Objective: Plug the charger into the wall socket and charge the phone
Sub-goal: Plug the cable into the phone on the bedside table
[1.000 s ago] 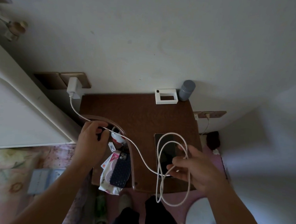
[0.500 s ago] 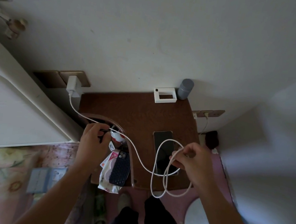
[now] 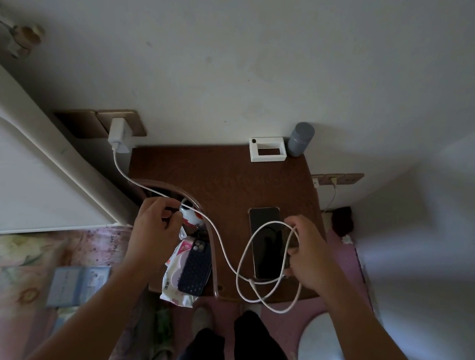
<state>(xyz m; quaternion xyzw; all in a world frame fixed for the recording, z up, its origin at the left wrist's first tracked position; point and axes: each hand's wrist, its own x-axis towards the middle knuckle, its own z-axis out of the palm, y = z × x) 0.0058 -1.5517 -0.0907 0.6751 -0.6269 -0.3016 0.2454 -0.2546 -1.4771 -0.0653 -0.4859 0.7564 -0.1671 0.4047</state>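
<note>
Your left hand (image 3: pixel 155 224) pinches the white cable (image 3: pixel 224 255) near the plugged-in charger (image 3: pixel 119 136); your right hand (image 3: pixel 309 255) grasps its loops over the phone (image 3: pixel 268 241).

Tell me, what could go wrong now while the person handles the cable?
The cable hangs in loose loops past the table edge; it may tangle or knot. The right hand pulls loops just over the phone, so a snag could drag it. A tug by the left hand might loosen the charger.
</note>
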